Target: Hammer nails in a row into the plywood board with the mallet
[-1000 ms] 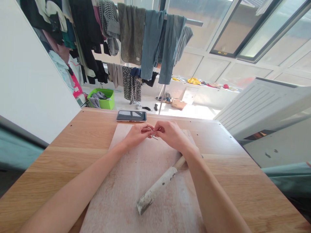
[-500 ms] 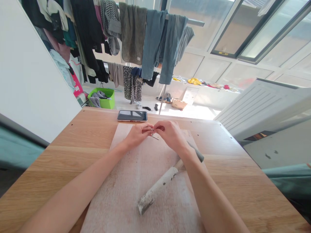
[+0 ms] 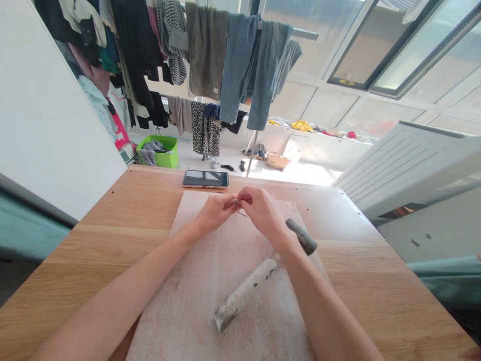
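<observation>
My left hand and my right hand meet over the far part of a whitish board. Their fingertips are pinched together around a small shiny metal piece, too small to name and partly covered by the fingers. Just below them a thin nail-like sliver lies on the board, half hidden by my right hand. A hammer with a dark head rests on the board, its pale, flaking handle running toward me. My right forearm passes above it and hides part of the hammer.
A phone lies at the table's far edge, beyond the board. The wooden table extends on both sides. Behind it are hanging clothes and a green basket. A white ridged panel stands at the right.
My left hand's fingers have shifted slightly and curled closer to my right fingertips. My right forearm has moved slightly, exposing more of the hammer head. The sliver below is more covered.
</observation>
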`<state>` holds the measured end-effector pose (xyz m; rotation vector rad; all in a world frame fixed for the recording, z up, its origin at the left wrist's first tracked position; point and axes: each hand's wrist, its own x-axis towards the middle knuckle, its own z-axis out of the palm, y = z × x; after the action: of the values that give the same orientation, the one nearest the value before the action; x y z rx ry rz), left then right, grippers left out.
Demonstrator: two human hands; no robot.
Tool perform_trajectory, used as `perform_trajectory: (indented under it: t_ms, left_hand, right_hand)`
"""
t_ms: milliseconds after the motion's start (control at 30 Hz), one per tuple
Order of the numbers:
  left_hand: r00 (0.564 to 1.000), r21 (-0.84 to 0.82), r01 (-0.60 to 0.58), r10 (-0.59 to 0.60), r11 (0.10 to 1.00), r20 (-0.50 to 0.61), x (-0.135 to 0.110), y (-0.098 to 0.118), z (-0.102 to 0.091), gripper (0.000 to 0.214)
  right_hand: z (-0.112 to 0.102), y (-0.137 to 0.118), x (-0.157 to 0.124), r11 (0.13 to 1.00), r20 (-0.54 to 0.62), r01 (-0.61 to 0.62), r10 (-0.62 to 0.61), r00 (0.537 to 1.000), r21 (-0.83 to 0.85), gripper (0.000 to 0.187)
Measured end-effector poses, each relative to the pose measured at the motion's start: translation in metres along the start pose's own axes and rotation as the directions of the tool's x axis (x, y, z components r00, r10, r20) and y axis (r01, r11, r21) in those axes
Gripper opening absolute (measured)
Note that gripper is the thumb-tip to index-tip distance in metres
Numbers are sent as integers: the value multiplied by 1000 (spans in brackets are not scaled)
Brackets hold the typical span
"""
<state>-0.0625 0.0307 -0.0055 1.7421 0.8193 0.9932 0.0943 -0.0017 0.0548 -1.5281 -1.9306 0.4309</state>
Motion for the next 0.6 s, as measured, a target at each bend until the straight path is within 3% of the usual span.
perform_trajectory:
  t_ms: [300,500,600]
  left_hand:
    - [997,-166,70,-71,984,0,-1,4,-1,33]
    - [991,-142,87,-100,986,-88,1,1,-4,37]
    - [984,-95,106,-118,990,-134,1,1,-8,34]
  right_hand:
    - [-10,-6,2,998,50,-13,10,999,57,13]
    - [-18,-2,2,993,2,-45,46,999,-106,12]
    - [-21,2,0,983,54,-38,48,997,-177,12]
